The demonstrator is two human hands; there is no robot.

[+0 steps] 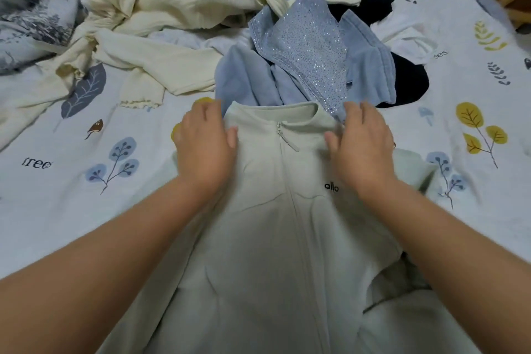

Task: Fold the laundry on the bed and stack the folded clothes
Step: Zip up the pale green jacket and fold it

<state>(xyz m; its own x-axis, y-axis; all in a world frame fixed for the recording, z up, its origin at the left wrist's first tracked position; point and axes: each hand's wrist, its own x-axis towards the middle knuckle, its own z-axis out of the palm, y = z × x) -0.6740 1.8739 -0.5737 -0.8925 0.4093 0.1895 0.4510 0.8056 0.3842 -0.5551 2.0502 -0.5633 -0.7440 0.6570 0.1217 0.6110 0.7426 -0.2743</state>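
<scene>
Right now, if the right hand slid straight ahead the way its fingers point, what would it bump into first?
Probably the sparkly blue garment, which lies just past the right hand beyond the pale green jacket's collar. Depth is hard to judge.

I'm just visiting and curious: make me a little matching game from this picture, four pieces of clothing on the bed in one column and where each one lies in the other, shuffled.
Things:
1. pale green zip jacket
2. cream ribbed top
3. sparkly blue garment
4. dark navy garment

Places:
A. heaped at the far left of the pile
B. far right of the pile, partly under the blue clothes
C. spread flat nearest the person, both hands at its shoulders
D. middle of the pile, just beyond the jacket's collar

Pairs: 1-C, 2-A, 3-D, 4-B
</scene>
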